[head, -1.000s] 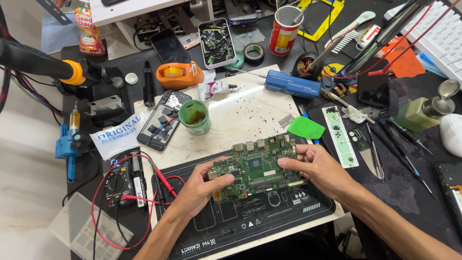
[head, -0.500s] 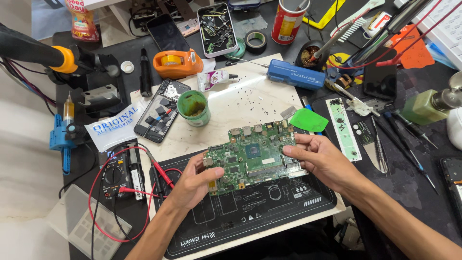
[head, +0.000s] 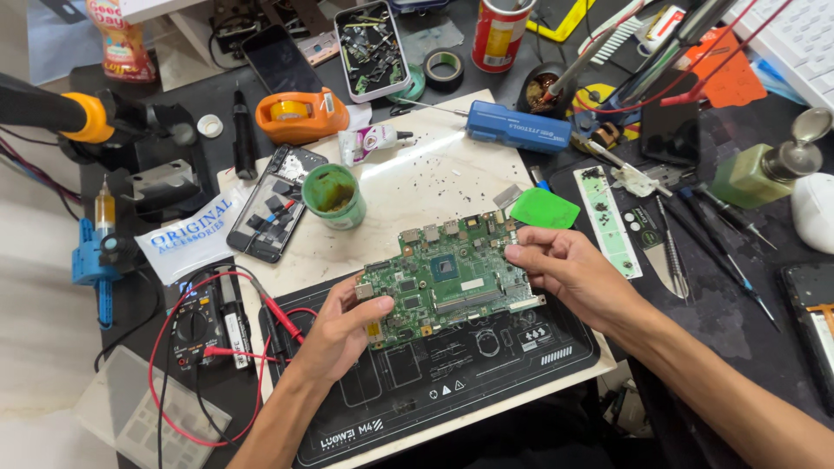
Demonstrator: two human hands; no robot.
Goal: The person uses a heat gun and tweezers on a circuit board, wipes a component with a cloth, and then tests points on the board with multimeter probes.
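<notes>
Cluttered dark workbench (head: 738, 287), with one pale work board (head: 434, 174) and one black repair mat (head: 452, 391) laid over it. Both hands hold a single green circuit board (head: 443, 278) above the mat's upper edge: the left hand (head: 343, 326) pinches its lower left corner, thumb on top, and the right hand (head: 565, 269) grips its right edge with curled fingers. Just beyond the circuit board stand one small green cup (head: 333, 195) and one opened phone (head: 276, 204) showing its insides. One bright green plectrum-shaped pick (head: 545, 209) lies beside the right hand. Left of the mat sits one multimeter (head: 198, 321) with red leads, and above it a white flat packet (head: 189, 236) with blue lettering. Farther back are one orange tape dispenser (head: 300, 113), one blue electric screwdriver (head: 519, 128), one roll of black tape (head: 444, 67), and one red-and-yellow can (head: 498, 33). One green pump bottle (head: 764, 169) stands at the right.
</notes>
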